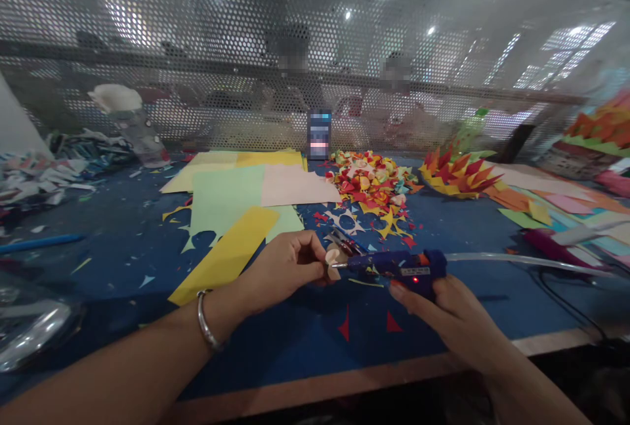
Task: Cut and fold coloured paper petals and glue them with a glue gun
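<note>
Gluing at a blue worktable (295,346). The left hand (283,269), nearly closed, pinches a small pale paper piece (332,256) between thumb and fingers. The right hand (455,310) is curled around the grip of a blue glue gun (388,265); the trigger finger cannot be made out. The gun is held above the table's near part, its long axis running left to right, roughly along the near edge. Its nozzle (340,265) points left at the paper piece and overlaps it in view; whether the two touch cannot be told. A clear glue stick (516,260) extends rightward from the rear. The step in hand appears to be applying glue; the next move would call for a steady nozzle, with the left fingertips clear of its hot end.
</note>
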A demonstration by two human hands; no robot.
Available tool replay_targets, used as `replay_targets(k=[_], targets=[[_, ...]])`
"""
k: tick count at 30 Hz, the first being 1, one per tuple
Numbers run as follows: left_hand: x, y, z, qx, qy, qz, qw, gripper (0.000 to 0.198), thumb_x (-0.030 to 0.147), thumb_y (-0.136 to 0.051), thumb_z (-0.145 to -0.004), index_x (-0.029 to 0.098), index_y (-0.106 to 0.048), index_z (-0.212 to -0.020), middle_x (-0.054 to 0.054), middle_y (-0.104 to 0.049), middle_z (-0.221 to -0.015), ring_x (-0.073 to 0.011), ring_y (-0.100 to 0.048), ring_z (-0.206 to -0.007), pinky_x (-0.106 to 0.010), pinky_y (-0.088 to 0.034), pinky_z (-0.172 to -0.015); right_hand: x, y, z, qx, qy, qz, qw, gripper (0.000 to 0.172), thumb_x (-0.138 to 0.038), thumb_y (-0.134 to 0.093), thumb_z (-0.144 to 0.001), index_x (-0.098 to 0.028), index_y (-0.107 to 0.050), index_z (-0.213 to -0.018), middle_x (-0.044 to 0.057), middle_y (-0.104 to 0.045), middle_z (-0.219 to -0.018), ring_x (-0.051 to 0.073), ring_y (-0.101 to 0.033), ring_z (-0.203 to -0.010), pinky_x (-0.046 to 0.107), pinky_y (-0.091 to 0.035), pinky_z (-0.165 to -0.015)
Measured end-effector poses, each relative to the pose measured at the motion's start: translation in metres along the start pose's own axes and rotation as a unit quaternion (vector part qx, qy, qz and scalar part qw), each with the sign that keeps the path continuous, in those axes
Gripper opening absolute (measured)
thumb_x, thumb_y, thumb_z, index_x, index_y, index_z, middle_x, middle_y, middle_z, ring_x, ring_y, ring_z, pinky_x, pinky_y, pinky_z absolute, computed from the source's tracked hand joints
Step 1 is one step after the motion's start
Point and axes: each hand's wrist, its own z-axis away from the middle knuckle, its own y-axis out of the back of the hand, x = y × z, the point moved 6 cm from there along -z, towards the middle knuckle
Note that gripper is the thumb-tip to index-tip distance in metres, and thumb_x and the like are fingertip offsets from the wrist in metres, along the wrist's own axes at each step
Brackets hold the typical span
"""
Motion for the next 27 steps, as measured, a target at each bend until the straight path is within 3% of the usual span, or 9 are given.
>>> replay_targets(k=[8, 21, 27], targets=[[-0.0024, 0.0004, -0.0001, -0.004, -0.011, -0.015, 1.000, 0.011, 0.013, -0.063, -0.068, 0.019, -0.055, -0.073, -0.002, -0.071, -0.074, -0.0140, -0.066, -0.070, -0.029, -0.051, -0.070, 0.0024, -0.0021, -0.0010, -0.012, -0.004, -0.023, 1.000, 0.037, -0.050, -0.052, -0.086, -0.020, -0.060, -0.066, 0.002, -0.063, -0.065, 0.018, -0.056, -0.064, 0.029, -0.045, -0.062], [-0.0028, 0.0008, -0.0001, 0.005, -0.004, -0.030, 1.000, 0.013, 0.016, -0.066, -0.068, 0.018, -0.055, -0.072, -0.002, -0.071, -0.073, -0.0152, -0.066, -0.070, -0.031, -0.052, -0.070, 0.0057, 0.0003, -0.0005, 0.029, -0.008, 0.013, 0.999, 0.048, -0.053, -0.054, -0.082, -0.023, -0.040, -0.048, -0.002, -0.042, -0.046, 0.015, -0.044, -0.049, 0.027, -0.036, -0.050], [-0.0074, 0.0021, -0.0018, 0.000, -0.009, -0.027, 1.000, 0.013, 0.019, -0.068, -0.069, 0.019, -0.055, -0.073, -0.002, -0.070, -0.074, -0.0155, -0.066, -0.070, -0.031, -0.052, -0.069, 0.0032, -0.0012, -0.0022, 0.015, -0.008, 0.004, 1.000, 0.045, -0.053, -0.052, -0.083, -0.022, -0.044, -0.051, -0.001, -0.047, -0.050, 0.015, -0.046, -0.050, 0.027, -0.036, -0.049]])
